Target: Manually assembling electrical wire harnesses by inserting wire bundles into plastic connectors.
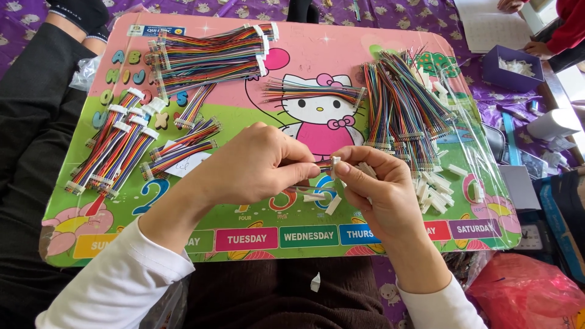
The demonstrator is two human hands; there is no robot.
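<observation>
Purple box (509, 73) far right, red bag (527, 292) at lower right; over the pink tabletop (317, 55), left fingers (301, 172) pinching coloured wires (325, 164), right fingers (348, 170) pinching a white connector (334, 166)

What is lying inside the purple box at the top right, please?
The purple box holds small white pieces, like the white connectors on the tray. Its near wall hides the bottom.
</observation>
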